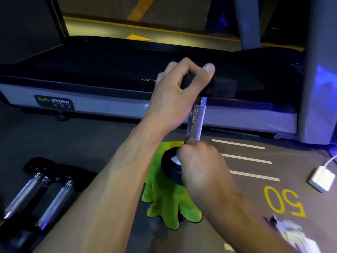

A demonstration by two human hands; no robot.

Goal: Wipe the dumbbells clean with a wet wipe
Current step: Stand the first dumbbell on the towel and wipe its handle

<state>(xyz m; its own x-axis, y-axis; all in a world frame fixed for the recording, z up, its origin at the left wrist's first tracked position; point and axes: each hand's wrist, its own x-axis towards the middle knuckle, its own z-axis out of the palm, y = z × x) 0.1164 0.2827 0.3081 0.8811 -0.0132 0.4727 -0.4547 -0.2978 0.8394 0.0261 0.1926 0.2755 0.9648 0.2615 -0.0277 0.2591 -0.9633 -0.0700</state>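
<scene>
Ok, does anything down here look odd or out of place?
Nothing damaged or spilled. The dumbbell stands on end on a rumpled green cloth, steadied by the left hand while the right hand wipes. A crumpled wrapper lies loose on the floor.

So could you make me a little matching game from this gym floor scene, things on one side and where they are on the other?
Things:
1. green cloth
2. upright dumbbell
3. two spare dumbbells
4. white charger

Places:
A. lying on the floor at the far left
B. on the floor at the right edge, cable attached
C. spread under the standing weight
D. held on end by the left hand while the right hand wipes low on it

Pairs: 1-C, 2-D, 3-A, 4-B
</scene>
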